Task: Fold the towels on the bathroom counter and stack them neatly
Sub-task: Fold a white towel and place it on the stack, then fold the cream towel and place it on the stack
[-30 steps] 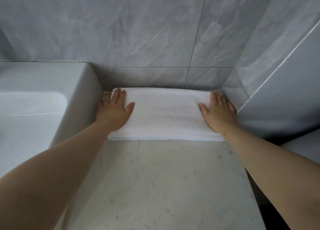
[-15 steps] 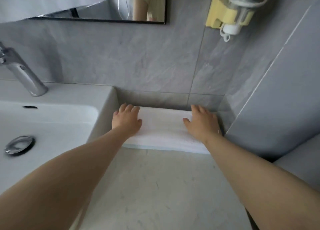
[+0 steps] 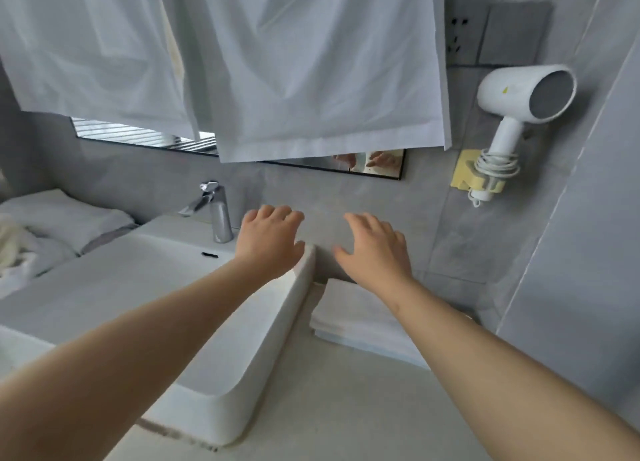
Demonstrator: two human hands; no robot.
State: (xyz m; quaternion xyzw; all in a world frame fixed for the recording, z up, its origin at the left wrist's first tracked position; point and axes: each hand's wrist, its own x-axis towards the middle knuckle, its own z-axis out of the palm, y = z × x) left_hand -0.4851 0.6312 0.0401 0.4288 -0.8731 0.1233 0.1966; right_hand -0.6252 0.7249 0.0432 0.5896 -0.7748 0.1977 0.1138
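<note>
While my left hand (image 3: 270, 238) and right hand (image 3: 374, 249) hover empty, fingers loosely spread, I judge the towel (image 3: 349, 318) squared; next, take the far-left pile (image 3: 52, 225) by two corners.

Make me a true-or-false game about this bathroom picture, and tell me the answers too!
1. The left hand and the right hand both hold nothing. True.
2. The folded white towel lies inside the sink. False: it lies on the counter, right of the sink.
3. A white hair dryer hangs on the wall. True.
4. The faucet stands right of both hands. False: it stands left of them.
</note>
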